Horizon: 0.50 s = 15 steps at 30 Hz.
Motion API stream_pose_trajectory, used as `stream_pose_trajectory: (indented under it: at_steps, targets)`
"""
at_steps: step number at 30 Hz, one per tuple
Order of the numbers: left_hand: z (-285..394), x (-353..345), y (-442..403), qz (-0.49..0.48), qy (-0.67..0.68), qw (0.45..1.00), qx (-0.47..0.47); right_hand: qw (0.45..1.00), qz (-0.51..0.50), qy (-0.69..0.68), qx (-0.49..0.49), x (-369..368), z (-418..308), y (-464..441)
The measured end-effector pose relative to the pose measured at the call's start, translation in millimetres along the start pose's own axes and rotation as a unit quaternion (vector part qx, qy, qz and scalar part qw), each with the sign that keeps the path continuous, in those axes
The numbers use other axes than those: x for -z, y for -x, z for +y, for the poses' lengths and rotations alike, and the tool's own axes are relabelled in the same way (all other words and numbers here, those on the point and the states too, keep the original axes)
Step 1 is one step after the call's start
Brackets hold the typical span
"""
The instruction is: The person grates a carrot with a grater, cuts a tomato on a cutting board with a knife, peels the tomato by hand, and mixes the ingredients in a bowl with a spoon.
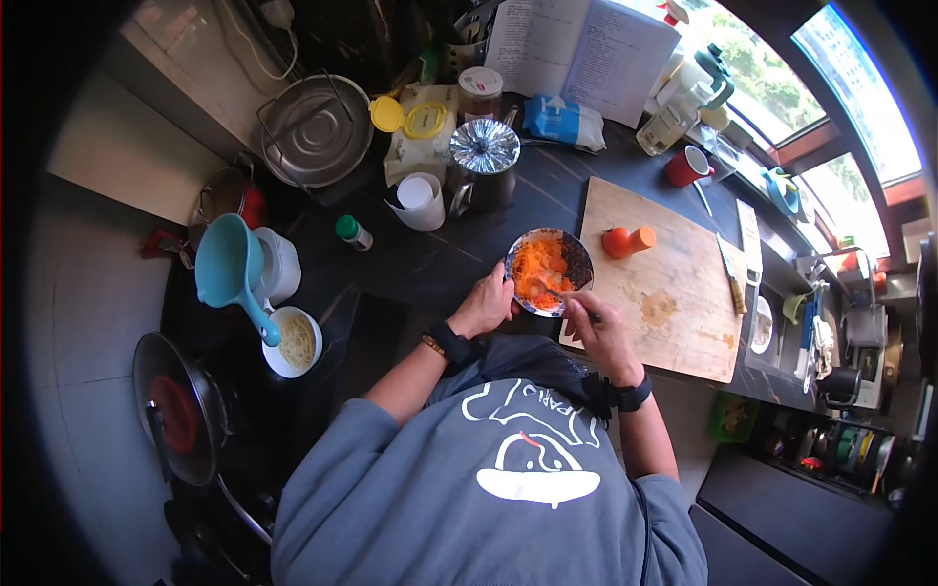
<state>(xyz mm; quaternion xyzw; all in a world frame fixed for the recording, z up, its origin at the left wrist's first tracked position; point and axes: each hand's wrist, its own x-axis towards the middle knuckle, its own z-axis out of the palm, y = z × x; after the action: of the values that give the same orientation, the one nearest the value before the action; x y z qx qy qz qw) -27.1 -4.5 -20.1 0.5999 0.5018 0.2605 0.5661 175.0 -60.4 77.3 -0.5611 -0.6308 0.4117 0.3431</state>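
A patterned bowl (588,264) with shredded orange carrot (532,269) inside stands at the counter's front edge, against the left side of the cutting board (674,313). My left hand (486,303) is closed on the bowl's left rim. In my right hand (604,332) is the dark handle of a utensil, whose metal end reaches into the carrot; the type of utensil is hard to make out. A tomato (617,242) and a carrot piece (642,238) rest on the board, just beyond the bowl. A knife (731,276) lies along the board's right side.
At left are a blue ladle (229,259), a bowl of pale shreds (298,339) and a pan (181,410). Behind stand a green-capped jar (354,233), white cup (420,203), foil-topped pot (486,161) and open notebook (586,57). A red mug (688,166) is near the window.
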Motion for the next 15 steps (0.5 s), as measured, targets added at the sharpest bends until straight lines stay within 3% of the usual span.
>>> stream_pose_trajectory:
  at_steps: [4,9,15]
  targets:
    - [3,1,2,-0.002,0.013,1.0,0.001,0.994,0.043,0.082,0.058,-8,37,-15]
    - [8,2,4,-0.011,0.013,1.0,-0.01,0.994,0.093,0.036,0.05,4,29,-21]
    - [2,1,2,0.0,-0.002,1.0,0.008,0.998,0.035,0.036,0.048,-11,11,-8]
